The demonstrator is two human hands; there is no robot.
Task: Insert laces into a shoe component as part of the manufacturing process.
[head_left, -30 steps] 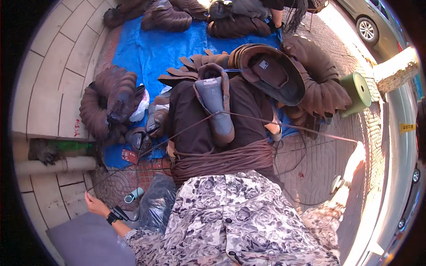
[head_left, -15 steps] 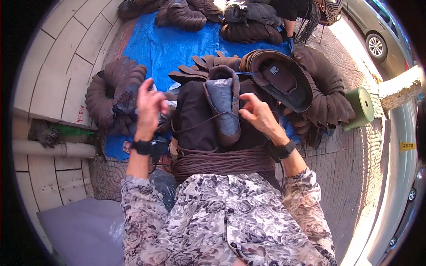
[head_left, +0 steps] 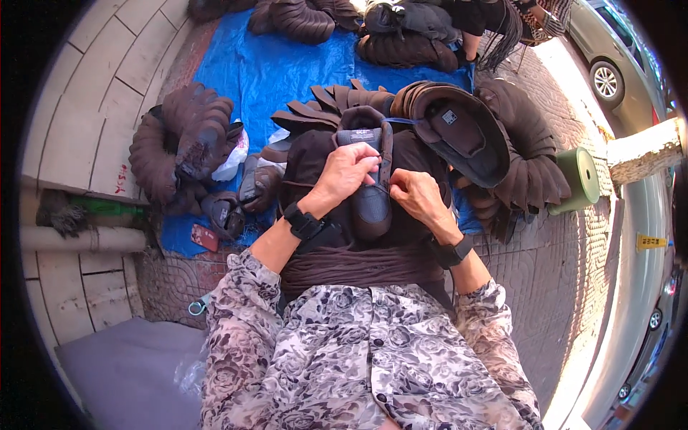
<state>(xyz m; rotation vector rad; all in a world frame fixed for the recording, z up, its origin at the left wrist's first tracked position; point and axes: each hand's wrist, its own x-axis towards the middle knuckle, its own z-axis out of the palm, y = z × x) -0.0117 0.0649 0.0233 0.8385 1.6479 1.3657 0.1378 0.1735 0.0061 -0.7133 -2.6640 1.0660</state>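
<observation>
A grey-and-brown shoe upper (head_left: 372, 213) rests on the dark cloth (head_left: 304, 158) over my lap, its rounded toe toward me. My left hand (head_left: 345, 175) reaches across its tongue, thumb and fingers pinched at the right-hand eyelet edge. Close beside that edge, my right hand (head_left: 417, 199) has its fingertips pinched together on a thin dark shoelace. What the left fingertips hold is too small to make out. Between my shirt and the upper lies a thick bundle of brown laces (head_left: 362, 266).
Nested brown shoe uppers curl in coils at left (head_left: 197, 125) and right (head_left: 527, 132), on a blue tarp (head_left: 279, 82). A green spool (head_left: 577, 179) stands by a pale trunk (head_left: 645, 149). At left lies a red phone (head_left: 204, 238). Another person's hand (head_left: 471, 46) shows at the far edge.
My left hand has come from the left, off the upper, to its eyelet edge. My right hand has lowered slightly and its fingers have closed into a pinch.
</observation>
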